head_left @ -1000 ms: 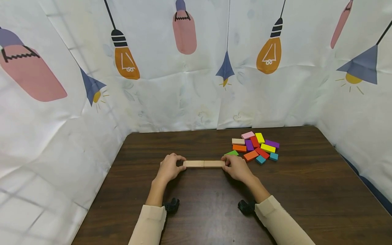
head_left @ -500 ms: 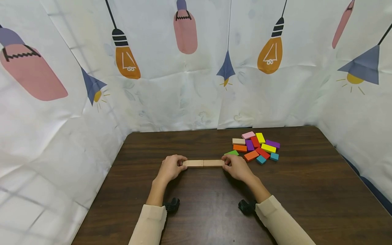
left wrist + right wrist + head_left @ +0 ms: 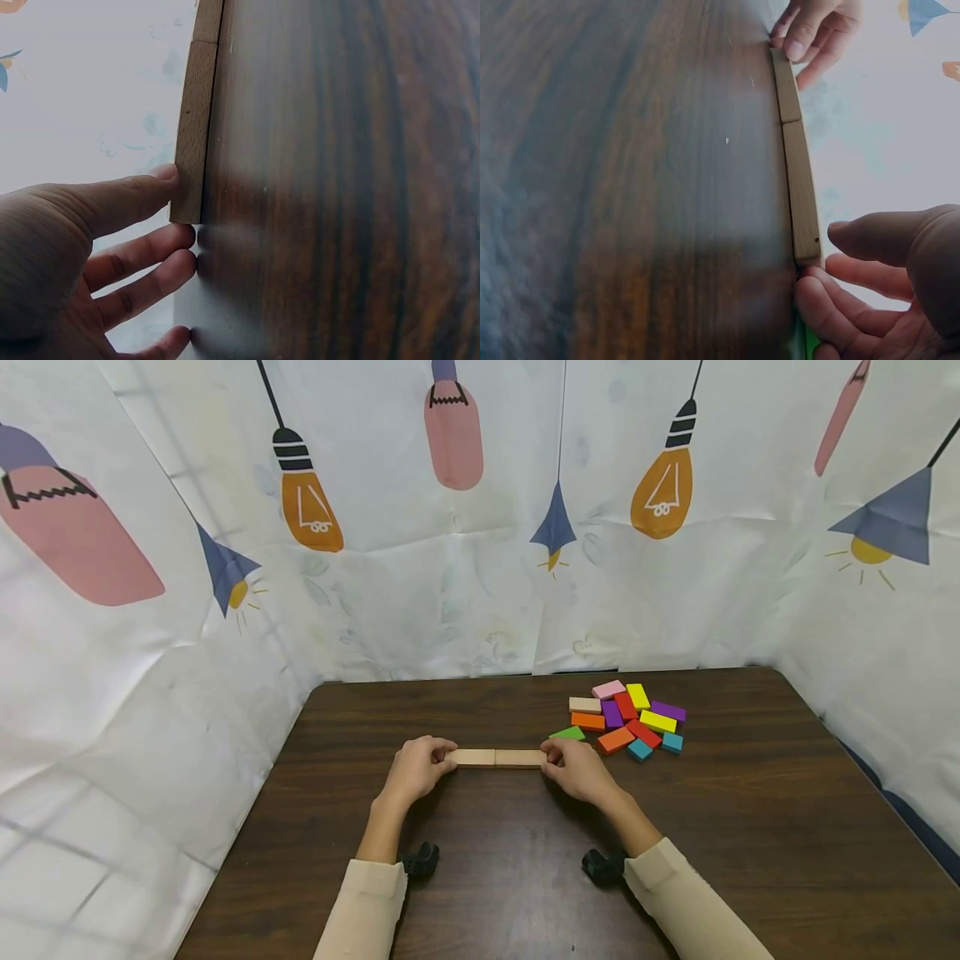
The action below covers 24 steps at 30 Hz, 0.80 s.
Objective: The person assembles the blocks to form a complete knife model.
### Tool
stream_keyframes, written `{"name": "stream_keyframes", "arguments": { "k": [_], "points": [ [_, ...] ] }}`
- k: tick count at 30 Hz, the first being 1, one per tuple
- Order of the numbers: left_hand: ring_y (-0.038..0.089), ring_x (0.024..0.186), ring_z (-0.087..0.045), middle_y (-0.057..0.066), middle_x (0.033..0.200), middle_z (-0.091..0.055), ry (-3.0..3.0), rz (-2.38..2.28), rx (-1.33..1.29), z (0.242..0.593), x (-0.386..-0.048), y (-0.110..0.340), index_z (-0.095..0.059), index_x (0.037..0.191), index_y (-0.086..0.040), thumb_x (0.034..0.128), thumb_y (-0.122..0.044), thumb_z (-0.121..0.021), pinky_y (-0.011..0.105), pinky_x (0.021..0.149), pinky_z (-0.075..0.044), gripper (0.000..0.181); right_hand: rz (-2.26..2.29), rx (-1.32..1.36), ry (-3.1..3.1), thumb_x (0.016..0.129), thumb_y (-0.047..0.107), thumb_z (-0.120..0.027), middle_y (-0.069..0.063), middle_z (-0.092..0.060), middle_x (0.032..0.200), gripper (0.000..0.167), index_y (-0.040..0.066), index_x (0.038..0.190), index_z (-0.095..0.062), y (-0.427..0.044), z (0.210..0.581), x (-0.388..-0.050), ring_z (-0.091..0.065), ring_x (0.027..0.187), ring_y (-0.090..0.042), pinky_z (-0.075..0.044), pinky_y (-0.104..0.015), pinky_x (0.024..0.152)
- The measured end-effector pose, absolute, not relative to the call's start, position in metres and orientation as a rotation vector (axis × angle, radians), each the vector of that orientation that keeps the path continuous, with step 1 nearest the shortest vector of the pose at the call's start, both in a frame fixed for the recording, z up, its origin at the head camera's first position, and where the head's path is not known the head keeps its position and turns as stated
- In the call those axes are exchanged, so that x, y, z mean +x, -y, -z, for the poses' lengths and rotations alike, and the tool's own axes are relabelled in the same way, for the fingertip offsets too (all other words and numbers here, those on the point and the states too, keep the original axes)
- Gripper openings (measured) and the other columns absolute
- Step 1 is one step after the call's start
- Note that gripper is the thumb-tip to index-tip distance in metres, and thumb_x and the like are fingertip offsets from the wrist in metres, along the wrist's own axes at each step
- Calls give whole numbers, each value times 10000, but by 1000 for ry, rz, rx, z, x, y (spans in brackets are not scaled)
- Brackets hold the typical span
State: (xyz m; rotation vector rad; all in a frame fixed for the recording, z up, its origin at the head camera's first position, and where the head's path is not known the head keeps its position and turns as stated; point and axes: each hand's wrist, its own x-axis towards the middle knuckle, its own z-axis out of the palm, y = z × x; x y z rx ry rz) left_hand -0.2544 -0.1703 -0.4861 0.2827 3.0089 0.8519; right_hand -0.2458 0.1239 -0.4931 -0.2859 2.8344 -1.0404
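Observation:
Two plain wooden blocks lie end to end in a row on the brown table, the left block point(image 3: 476, 757) meeting the right block point(image 3: 519, 759) at a thin seam. My left hand point(image 3: 414, 772) holds the left end, its thumb point(image 3: 161, 176) on the block and fingers at the end face. At the other end my right hand point(image 3: 581, 771) has its fingers point(image 3: 821, 300) curled about the right block's end. In the right wrist view that thumb point(image 3: 862, 234) shows a slight gap from the wood.
Several coloured blocks point(image 3: 626, 718) lie loosely grouped behind and right of my right hand. A green block point(image 3: 567, 734) sits just behind that hand. The table point(image 3: 510, 877) meets a printed white curtain point(image 3: 450, 610) at the back.
The wooden row has shifted slightly left and away from me between my hands. Both hands stay at its ends; the coloured blocks keep their places.

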Motion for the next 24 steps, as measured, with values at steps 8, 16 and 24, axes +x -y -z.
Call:
{"name": "stream_keyframes", "arguments": {
  "k": [8,16,24],
  "points": [
    [150,764,-531,-6,893,-629,-3035,-864,276,487,-253,171,-784,1157,-164,944,-241,-751,321,685,-437,229,1071,-309,-2823,953,167,-731,-20,-676,957,268,73,1203,-711,-122,493,-245,-593,844,-154,-547,-362,831],
    [155,747,-530,-8,873,-633,-3043,-880,241,489,-254,171,-791,1122,-171,929,-255,-768,323,686,-433,213,1088,-319,-2812,953,152,-725,-22,-681,971,275,66,1214,-709,-123,494,-246,-607,841,-143,-558,-371,838],
    [158,737,-519,-5,870,-627,-3038,-879,240,489,-255,171,-791,1121,-176,933,-256,-765,318,671,-422,206,1109,-309,-2815,955,154,-722,-19,-686,961,268,70,1209,-707,-124,495,-248,-605,824,-143,-557,-363,831]
  ]
}}
